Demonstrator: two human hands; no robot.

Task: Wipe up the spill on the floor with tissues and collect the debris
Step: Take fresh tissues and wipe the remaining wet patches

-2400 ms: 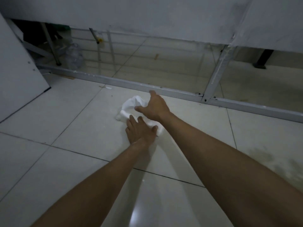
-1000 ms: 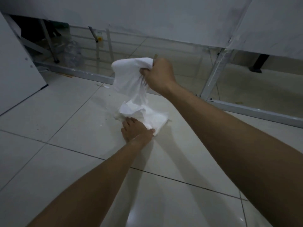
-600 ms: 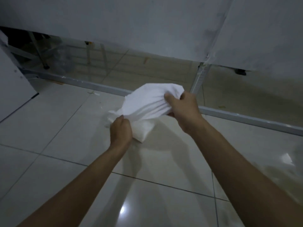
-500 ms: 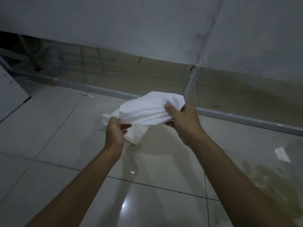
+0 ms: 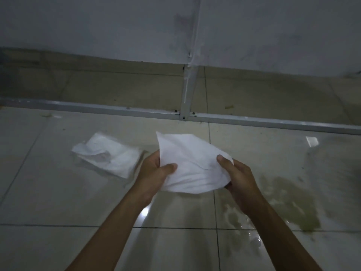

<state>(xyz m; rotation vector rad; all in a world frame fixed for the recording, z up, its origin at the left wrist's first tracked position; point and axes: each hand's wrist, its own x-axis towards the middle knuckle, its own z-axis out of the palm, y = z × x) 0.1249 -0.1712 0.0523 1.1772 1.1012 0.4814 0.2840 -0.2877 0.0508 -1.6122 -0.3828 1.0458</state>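
Observation:
I hold a white tissue (image 5: pixel 192 163) above the tiled floor with both hands. My left hand (image 5: pixel 155 174) grips its left edge, thumb on top. My right hand (image 5: pixel 237 176) pinches its right edge. A second wad of crumpled white tissues (image 5: pixel 109 155) lies flat on the floor to the left of my hands. A yellowish wet spill (image 5: pixel 287 202) spreads over the tiles to the right, with smaller puddles (image 5: pixel 237 222) beside my right forearm.
A metal frame rail (image 5: pixel 97 108) runs across the floor ahead, with an upright post (image 5: pixel 188 90) joining it. A white panel (image 5: pixel 117 26) hangs above the rail. Small specks of debris (image 5: pixel 228 107) lie beyond the rail and at the left (image 5: pixel 46 115).
My right hand lifted one tissue off the pile and my left hand left the floor and took its other edge. The view swung right, showing the spill; the remaining wad stayed on the floor.

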